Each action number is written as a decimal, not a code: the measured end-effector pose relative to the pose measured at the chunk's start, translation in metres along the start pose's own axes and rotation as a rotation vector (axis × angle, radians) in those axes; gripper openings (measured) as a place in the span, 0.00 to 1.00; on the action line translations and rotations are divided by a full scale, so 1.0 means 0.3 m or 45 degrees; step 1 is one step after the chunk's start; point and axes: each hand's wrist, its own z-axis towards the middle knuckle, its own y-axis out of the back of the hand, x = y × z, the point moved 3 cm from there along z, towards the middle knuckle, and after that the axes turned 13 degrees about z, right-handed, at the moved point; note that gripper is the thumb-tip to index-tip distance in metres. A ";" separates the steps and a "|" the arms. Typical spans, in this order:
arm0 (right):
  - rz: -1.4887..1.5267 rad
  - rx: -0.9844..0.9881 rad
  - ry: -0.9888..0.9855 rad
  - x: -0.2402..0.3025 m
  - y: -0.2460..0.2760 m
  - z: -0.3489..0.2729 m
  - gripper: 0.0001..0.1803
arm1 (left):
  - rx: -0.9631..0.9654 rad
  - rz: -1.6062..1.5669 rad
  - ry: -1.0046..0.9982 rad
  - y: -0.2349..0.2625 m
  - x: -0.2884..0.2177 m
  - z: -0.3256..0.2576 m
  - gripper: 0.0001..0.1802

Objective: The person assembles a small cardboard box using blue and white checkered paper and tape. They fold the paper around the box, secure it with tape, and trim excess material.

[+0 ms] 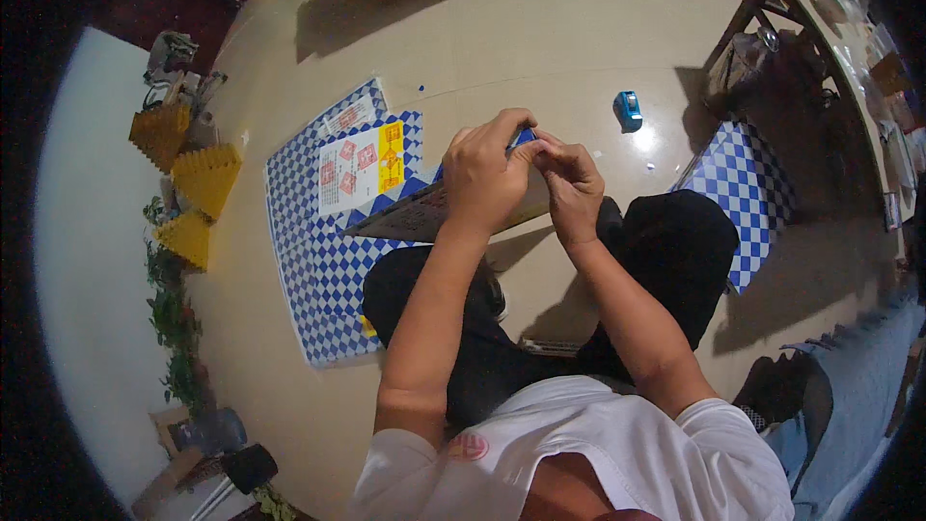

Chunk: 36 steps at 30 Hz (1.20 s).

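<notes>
A thin flat panel (403,217) with a grey face and blue-and-white checks along its top edge stands between my knees, seen nearly edge-on. My left hand (485,166) is closed over its upper edge. Close beside it, my right hand (571,178) pinches the panel's far upper corner, where a bit of blue shows. My fingers hide most of that corner. On the floor to the left lie blue-and-white checkered sheets (294,265), one bearing a white and yellow printed label (359,169).
A blue tape measure (628,112) lies on the floor ahead to the right. Another checkered stack (738,188) rests by my right knee, near a table (772,0). Yellow stepped stands (204,178) and plants (174,314) line the left wall.
</notes>
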 end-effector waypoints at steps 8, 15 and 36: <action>0.030 -0.042 -0.019 0.000 0.015 0.005 0.09 | -0.155 0.279 0.021 -0.010 -0.019 -0.020 0.16; -0.182 -0.035 0.060 0.008 -0.033 -0.021 0.08 | -0.266 0.454 0.081 -0.044 -0.030 -0.070 0.23; -0.797 0.370 0.055 0.347 -0.177 0.003 0.15 | -0.358 0.166 -0.017 0.011 0.077 -0.112 0.16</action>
